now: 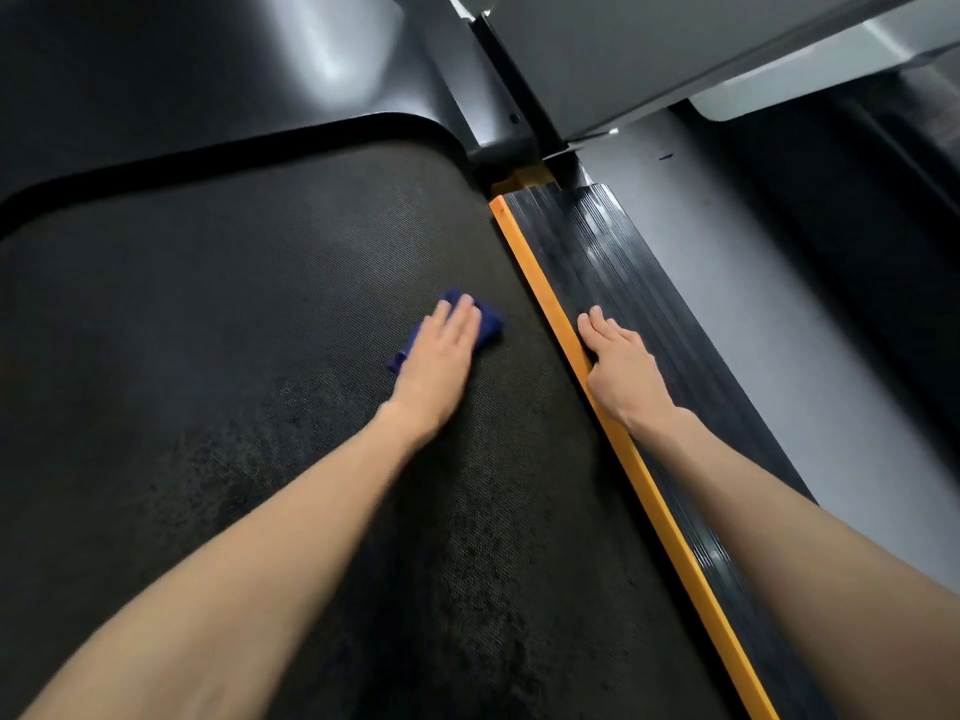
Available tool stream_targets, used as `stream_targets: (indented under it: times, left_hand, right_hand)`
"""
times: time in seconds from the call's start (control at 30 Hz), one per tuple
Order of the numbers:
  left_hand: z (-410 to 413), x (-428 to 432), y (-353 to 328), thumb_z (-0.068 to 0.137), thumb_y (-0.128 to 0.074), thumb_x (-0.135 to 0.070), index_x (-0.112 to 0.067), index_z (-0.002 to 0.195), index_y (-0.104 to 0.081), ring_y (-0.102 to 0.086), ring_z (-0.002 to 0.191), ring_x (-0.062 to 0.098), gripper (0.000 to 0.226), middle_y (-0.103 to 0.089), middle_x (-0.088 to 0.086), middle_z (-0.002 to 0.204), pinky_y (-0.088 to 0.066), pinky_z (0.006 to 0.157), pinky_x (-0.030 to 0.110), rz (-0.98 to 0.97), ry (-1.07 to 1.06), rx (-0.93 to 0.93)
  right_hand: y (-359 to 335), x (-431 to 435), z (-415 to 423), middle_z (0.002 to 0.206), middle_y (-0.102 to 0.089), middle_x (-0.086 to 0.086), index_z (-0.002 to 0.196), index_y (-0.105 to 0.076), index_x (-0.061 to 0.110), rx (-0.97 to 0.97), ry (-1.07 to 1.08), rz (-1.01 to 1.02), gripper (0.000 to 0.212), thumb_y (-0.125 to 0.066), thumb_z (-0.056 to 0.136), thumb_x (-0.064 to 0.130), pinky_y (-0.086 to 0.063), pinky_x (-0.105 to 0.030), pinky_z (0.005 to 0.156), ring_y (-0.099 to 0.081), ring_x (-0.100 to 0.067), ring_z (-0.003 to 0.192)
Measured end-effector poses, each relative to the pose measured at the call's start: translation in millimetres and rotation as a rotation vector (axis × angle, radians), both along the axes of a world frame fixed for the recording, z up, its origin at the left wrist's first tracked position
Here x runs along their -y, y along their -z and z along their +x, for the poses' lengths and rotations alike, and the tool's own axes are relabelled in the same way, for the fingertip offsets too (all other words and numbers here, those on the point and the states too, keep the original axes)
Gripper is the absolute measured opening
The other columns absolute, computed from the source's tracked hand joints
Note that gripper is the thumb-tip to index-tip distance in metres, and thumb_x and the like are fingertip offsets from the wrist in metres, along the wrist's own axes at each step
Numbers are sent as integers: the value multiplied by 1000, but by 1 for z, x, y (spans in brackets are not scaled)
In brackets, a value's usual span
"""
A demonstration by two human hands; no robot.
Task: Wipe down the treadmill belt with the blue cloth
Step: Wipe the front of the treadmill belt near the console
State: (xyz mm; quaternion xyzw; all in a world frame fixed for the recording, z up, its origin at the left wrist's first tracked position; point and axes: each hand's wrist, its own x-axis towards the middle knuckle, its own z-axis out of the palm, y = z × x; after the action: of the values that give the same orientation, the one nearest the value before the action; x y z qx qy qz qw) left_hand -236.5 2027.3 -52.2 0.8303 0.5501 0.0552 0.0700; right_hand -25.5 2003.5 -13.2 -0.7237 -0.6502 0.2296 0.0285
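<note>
The dark textured treadmill belt (234, 314) fills the left and middle of the view. A small blue cloth (488, 322) lies on it near the right edge. My left hand (439, 356) presses flat on the cloth with straight fingers, covering most of it. My right hand (621, 363) rests palm down on the ribbed black side rail (613, 252), its thumb at the orange strip (524, 252) that borders the belt.
The black motor cover (182, 70) rises at the head of the belt. A grey upright post (623, 54) stands at top right above the rail's front end. Grey floor (753, 314) runs along the right of the rail.
</note>
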Motion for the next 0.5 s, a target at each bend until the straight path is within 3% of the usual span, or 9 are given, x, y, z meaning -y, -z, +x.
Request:
stream_targets:
  times: [0.13,0.2,0.27,0.33,0.37,0.43,0.5]
  left_hand:
    - [-1,-5,2,84,-57,1,-5,146,-21,-14,141,37,72,-14,18,154,-17,115,42,-87,-303,172]
    - [24,27,8,86,-50,-2,-9,135,-37,-35,128,38,51,-34,25,139,-34,104,42,-71,-126,209]
    - [42,62,20,88,-45,-12,-14,136,-44,-40,129,33,47,-43,15,141,-34,106,41,-10,238,128]
    - [41,70,21,90,-44,-14,-11,144,-32,-25,140,29,55,-28,8,152,-20,114,38,68,462,-13]
    - [36,63,16,92,-42,-11,-11,148,-20,-12,143,28,60,-14,7,156,-10,116,37,22,464,-79]
    - [18,43,10,90,-43,-4,-11,149,-5,2,144,27,71,4,6,158,-1,116,35,-69,331,-103]
    - [-11,21,4,82,-51,4,-10,149,-10,-2,144,28,80,1,7,158,-5,116,36,-66,91,-6]
  right_hand:
    - [0,-2,-5,157,-13,3,149,-19,20,42,17,9,57,-38,96,8,-18,-46,113,-13,-23,143]
    - [-2,-3,-11,157,-12,1,149,-19,18,71,42,9,58,-40,95,7,-20,-45,112,-13,-25,143]
    - [-3,-2,-16,157,-12,0,149,-19,16,106,55,23,59,-41,94,7,-22,-43,112,-14,-25,143]
    - [-2,0,-17,157,-13,1,149,-19,17,136,56,50,60,-41,94,6,-23,-42,112,-15,-23,143]
    - [-1,1,-17,157,-13,1,149,-19,17,142,54,57,61,-42,94,5,-23,-42,112,-14,-23,143]
    - [0,3,-17,157,-12,1,149,-18,18,146,54,60,62,-43,94,5,-22,-42,112,-14,-22,143]
    - [1,2,-16,157,-12,0,149,-18,18,122,68,58,62,-44,95,5,-20,-43,113,-13,-23,143]
